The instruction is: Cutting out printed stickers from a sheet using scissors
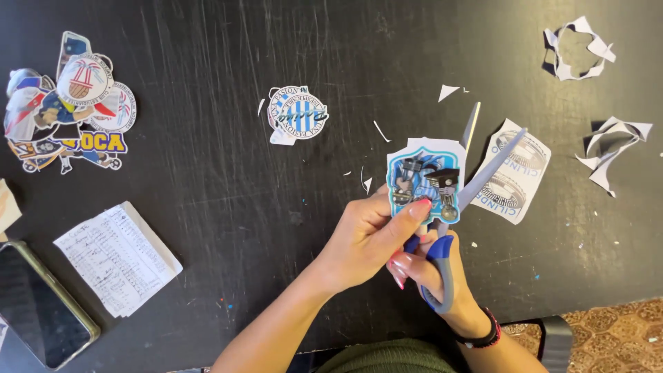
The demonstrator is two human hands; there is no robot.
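L hand (366,238) pinches blue shield sticker (423,181) | R hand (435,273) grips open scissors (459,200)

Light came down soft and even from above, and the black table (207,207) showed every scratch as a pale grey sheen, brightest along the top edge. Shadows were faint: a thin dark fringe sat under the curled paper scraps (611,148) on the right. The phone (38,307) at lower left caught a dull reflection off its screen. Focus held crisp across the middle, the sticker cutouts (65,103) read sharp, colours ran rich, and no motion blur showed on the scissors (476,173).
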